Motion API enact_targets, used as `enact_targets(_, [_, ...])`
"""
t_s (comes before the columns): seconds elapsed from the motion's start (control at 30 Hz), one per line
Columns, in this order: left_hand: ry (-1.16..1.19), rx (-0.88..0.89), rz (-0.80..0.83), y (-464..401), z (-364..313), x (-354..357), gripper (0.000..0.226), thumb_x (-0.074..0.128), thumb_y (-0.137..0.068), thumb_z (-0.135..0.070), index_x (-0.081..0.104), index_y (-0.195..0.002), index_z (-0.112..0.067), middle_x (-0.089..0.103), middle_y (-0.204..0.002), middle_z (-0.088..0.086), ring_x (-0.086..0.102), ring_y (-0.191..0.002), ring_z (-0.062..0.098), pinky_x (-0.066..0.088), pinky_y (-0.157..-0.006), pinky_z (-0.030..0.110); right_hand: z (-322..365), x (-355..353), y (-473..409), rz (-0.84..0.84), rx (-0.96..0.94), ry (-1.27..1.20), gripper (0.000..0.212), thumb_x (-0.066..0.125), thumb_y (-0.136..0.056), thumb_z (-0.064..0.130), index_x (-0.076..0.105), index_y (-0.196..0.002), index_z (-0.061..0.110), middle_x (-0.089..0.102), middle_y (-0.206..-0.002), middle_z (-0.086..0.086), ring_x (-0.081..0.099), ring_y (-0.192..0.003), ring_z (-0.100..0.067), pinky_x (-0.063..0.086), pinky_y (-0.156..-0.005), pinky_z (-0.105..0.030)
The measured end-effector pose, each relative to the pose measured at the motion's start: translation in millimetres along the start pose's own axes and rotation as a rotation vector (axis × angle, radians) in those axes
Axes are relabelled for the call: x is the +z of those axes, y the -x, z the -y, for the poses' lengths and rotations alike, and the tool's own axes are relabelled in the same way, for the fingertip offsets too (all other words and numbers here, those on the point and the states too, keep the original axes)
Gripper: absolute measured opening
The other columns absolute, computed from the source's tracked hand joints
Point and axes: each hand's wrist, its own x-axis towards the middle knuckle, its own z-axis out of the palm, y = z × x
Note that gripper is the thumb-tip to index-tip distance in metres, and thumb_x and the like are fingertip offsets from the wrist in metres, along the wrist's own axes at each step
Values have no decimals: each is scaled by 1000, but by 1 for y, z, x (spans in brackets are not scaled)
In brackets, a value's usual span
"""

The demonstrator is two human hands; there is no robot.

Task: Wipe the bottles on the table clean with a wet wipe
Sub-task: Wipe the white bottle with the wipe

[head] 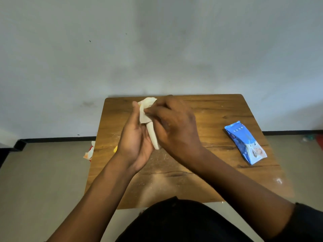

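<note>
Head cam looking down: the bottle (153,137) is a small, smooth cream-white plastic one, held up above the wooden table (218,119), lying along the left hand (135,142), whose fingers curl up around it from underneath, I'd guess so it can't roll while it gets rubbed. The right hand (174,123) comes over the top and pinches a soft, crumpled wet wipe (146,110) against the bottle's upper end, so that bit is wrapped and I can't see the cap. Looks like mid-wipe to me. Off to the right, well apart, a glossy blue wipes pack (245,144) lies flat on the table. The tabletop is dark, grainy wood with pale dusty smears. Some crumpled wrappers (89,151) lie on the floor by the left edge
</note>
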Motion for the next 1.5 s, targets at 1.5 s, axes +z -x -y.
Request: enact_targets(1.5, [-336, 79, -388, -28, -5, -35, 32, 79, -89, -26, 70, -118, -15, 79, -108, 6, 77, -101, 25, 64, -83, 43, -45, -18, 87, 316, -17, 131, 27, 77, -86, 2, 77, -112, 7, 67, -111, -7, 62, -102, -21, 55, -80, -34])
